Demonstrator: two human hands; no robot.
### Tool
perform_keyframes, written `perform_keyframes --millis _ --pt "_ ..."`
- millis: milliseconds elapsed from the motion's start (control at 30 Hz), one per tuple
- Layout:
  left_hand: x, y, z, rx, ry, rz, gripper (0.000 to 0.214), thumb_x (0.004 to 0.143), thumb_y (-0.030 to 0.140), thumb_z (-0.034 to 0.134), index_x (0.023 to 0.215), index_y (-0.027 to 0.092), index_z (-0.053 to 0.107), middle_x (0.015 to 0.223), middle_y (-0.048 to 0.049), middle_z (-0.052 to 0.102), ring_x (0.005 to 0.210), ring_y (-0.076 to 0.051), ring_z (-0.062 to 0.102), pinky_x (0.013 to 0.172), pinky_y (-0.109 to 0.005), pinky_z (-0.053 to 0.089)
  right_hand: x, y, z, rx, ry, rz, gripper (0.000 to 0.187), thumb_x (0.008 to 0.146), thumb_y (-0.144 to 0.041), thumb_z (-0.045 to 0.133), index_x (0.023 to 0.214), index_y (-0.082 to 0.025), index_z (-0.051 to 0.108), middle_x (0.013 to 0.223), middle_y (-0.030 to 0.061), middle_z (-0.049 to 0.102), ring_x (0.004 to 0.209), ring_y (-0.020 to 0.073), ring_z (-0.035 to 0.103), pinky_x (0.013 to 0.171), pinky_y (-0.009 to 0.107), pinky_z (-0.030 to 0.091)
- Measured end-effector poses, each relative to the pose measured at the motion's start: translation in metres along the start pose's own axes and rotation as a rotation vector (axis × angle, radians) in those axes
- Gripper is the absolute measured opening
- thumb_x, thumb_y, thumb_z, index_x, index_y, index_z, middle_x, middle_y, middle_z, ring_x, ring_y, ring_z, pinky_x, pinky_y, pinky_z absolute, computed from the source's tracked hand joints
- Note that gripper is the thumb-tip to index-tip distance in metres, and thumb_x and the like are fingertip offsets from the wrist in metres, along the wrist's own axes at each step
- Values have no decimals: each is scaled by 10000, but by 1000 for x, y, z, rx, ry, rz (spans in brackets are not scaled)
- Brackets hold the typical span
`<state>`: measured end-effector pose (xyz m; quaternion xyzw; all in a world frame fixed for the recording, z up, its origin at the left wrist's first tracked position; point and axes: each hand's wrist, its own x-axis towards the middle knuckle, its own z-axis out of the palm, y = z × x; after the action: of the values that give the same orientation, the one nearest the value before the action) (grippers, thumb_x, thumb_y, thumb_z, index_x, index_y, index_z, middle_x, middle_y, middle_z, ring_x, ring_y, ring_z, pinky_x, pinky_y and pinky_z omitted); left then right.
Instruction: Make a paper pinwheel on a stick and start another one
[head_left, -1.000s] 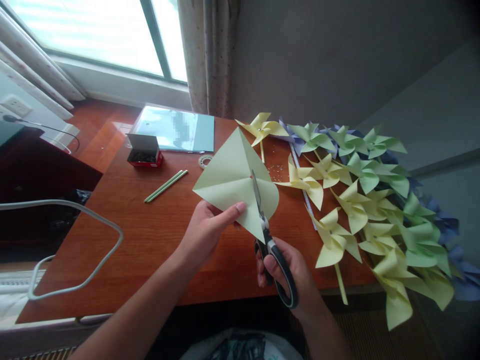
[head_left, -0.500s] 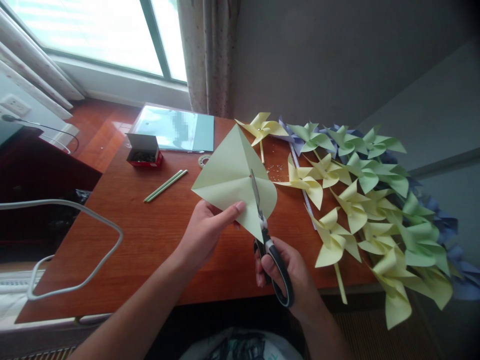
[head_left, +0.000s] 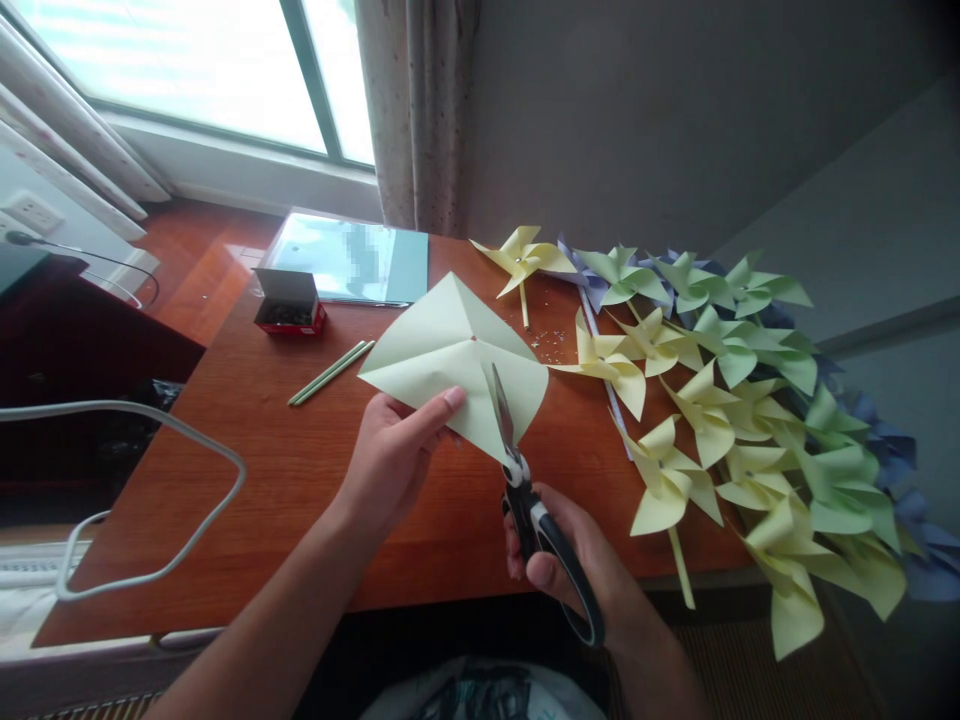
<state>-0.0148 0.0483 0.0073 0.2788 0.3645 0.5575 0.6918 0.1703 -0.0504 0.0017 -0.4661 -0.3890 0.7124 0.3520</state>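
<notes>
Pinched between thumb and fingers of my left hand (head_left: pixel 397 440) is a creased square of pale green paper (head_left: pixel 427 375), held above the table with a small hole near its middle. My right hand (head_left: pixel 574 550) grips a pair of scissors (head_left: pixel 511 440) by the black and white handles. One scissor blade lies over the paper's near right corner, pointing up toward the hole; the other blade is hidden below the sheet. Two thin green paper sticks (head_left: pixel 330 373) lie to the left of my left hand.
Many paper pinwheels (head_left: pixel 667 475) in yellow, green and purple cover the table's right side. A red box of small dark items (head_left: pixel 291 315) stands at the back left, before a plastic sleeve with blue sheets (head_left: pixel 409 265). A white cable (head_left: pixel 187 425) loops over the left edge.
The paper has shifted left and lowered at its far corner, now tilted flatter. The scissors have drawn slightly back toward me, and the roll of tape behind the paper is now covered.
</notes>
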Motion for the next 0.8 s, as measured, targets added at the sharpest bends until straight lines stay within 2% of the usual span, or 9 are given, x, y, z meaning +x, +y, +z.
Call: perform_keyframes --millis 167,267,367,500,633,700,800 --pt "5 10 0 -81 78 48 198 757 174 781 949 166 733 864 -26 759 643 -124 663 536 -193 503 -9 1 -14 -31 22 57 524 698 -565 862 933 -195 573 870 15 591 752 139 544 665 246 434" --pt "5 12 1 -91 67 -2 320 747 183 784 1062 169 728 898 -42 781 740 -185 726 628 -238 567 -12 -1 -25 -101 105 -16 450 765 -546 816 960 -192 620 882 30 622 757 150 559 683 269 440" --pt "4 10 -1 -78 47 -62 337 745 204 796 1074 159 740 908 -57 791 844 -241 755 720 -285 604 -10 -1 -35 -65 179 -134 344 849 -523 741 951 -204 665 852 35 647 750 163 581 696 289 460" --pt "1 8 -7 -33 -84 -165 252 753 217 805 995 158 774 885 -66 796 859 -254 764 734 -289 609 -3 -2 -47 86 274 -282 308 897 -518 679 1023 -238 698 931 58 689 776 197 639 670 318 519" --pt "-3 8 -11 53 -253 -284 254 717 228 841 957 159 793 832 -79 795 815 -268 768 709 -301 607 3 -14 -54 176 397 -395 291 883 -510 698 1055 -276 693 998 49 718 876 234 697 774 375 573" --pt "-4 9 -13 100 -314 -318 273 698 244 856 951 160 799 786 -89 790 782 -281 767 680 -314 607 2 -19 -57 170 464 -439 303 858 -500 722 1063 -280 682 1019 47 726 925 249 704 842 405 575" --pt "-5 9 -14 160 -383 -354 225 703 273 852 897 166 811 712 -97 773 705 -274 756 617 -310 589 -2 -23 -59 31 565 -435 338 816 -462 768 1088 -292 661 1078 46 728 990 266 688 897 427 564"
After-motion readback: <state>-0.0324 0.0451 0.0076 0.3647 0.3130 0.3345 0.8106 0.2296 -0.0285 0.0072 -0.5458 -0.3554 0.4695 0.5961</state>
